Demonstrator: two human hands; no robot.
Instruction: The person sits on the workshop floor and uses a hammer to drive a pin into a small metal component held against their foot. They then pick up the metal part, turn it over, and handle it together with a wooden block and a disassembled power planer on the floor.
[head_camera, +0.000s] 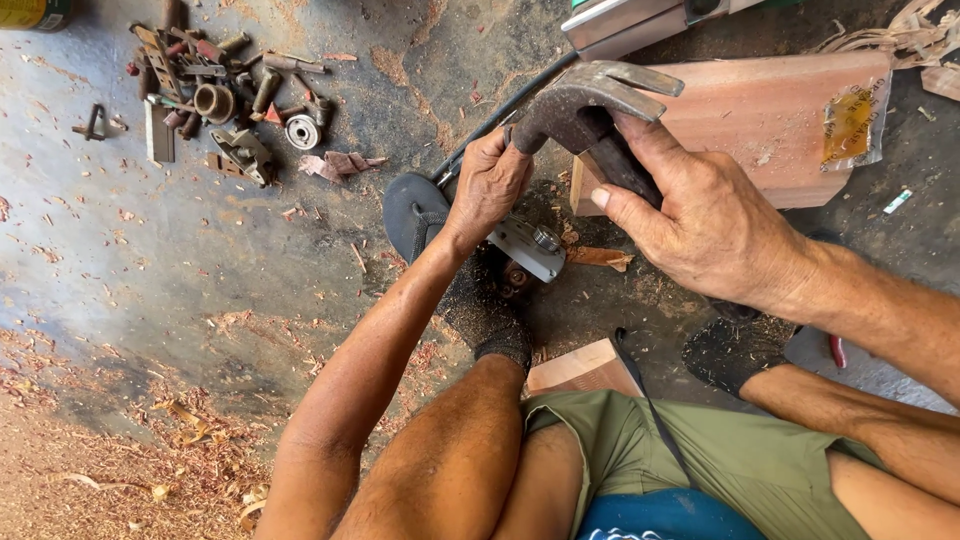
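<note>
Head view: claw hammer gripped in right hand, mid-scene over concrete floor.
Left hand closed on small metal part beside hammer head; wooden board behind, rusty hardware pile far left.

A woodworking workshop; wood shavings strewn over concrete floor; rusty metal parts heaped; timber block.
</note>
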